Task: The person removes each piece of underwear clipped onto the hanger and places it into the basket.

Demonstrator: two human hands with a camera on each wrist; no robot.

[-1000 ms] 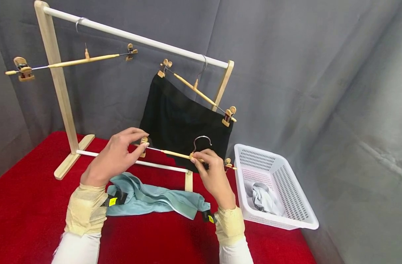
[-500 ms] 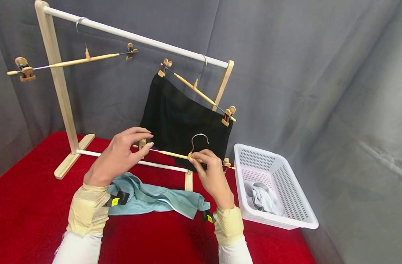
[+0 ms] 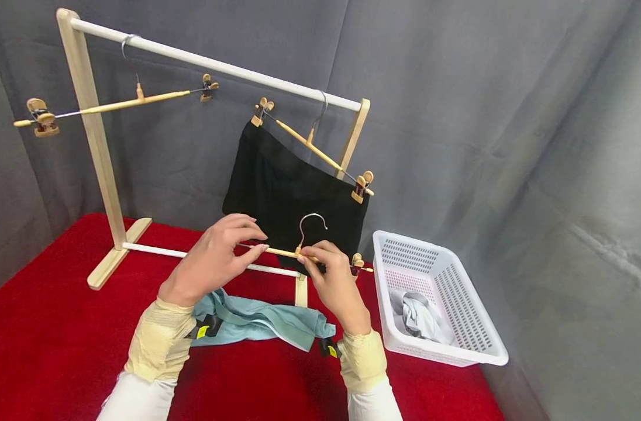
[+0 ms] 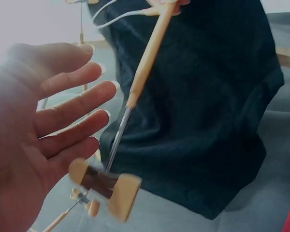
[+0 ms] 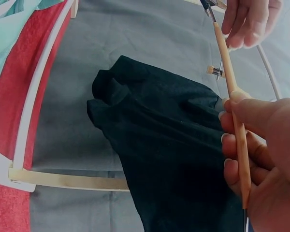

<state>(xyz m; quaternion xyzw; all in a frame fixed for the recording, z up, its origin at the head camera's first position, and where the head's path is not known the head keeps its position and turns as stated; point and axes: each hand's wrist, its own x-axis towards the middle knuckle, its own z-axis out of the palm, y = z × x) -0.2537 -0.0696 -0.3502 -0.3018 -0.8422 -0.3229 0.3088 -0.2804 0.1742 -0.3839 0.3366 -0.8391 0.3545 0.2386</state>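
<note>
My right hand (image 3: 333,283) pinches a wooden clip hanger (image 3: 281,252) at its middle, beside the base of the metal hook. The bar lies between thumb and fingers in the right wrist view. My left hand (image 3: 215,254) is by the hanger's left half, fingers extended; the left wrist view shows a gap between its fingertips and the bar. That end's clip (image 4: 105,188) grips no cloth. A black garment (image 3: 294,187) hangs behind from another clip hanger (image 3: 310,143). Below my hands, a light blue garment (image 3: 268,324) lies on the red cloth, partly hidden by my left wrist.
A wood-and-white rack (image 3: 210,63) stands behind, with a bare clip hanger (image 3: 126,104) on its left. At right is a white basket (image 3: 473,298) holding a grey-white garment (image 3: 420,316). A red cloth (image 3: 62,327) covers the table; grey curtain (image 3: 457,117) hangs behind.
My left hand has let go of the hanger's left clip and moved right along the bar. My right hand keeps its hold, and the hanger has shifted slightly left.
</note>
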